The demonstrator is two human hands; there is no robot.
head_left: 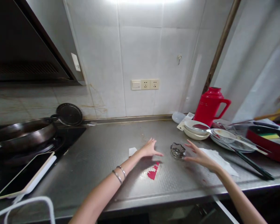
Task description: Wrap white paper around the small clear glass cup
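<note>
My left hand (150,149) is stretched out flat over the steel counter (102,155), fingers apart, holding nothing, just above a red scrap (153,172) and beside a small white paper piece (132,151). My right hand (199,154) reaches from the right, fingers spread, holding nothing, its fingertips close to a small glass dish (177,150) that stands between both hands. Two bracelets (119,174) sit on my left wrist.
A dark pan (21,132) sits on the stove at left, with a phone (25,179) near the front edge. At right stand a red jug (210,105), stacked white bowls (196,129), plates (231,140), chopsticks (249,161), a white tissue (220,160) and a red tray (268,140).
</note>
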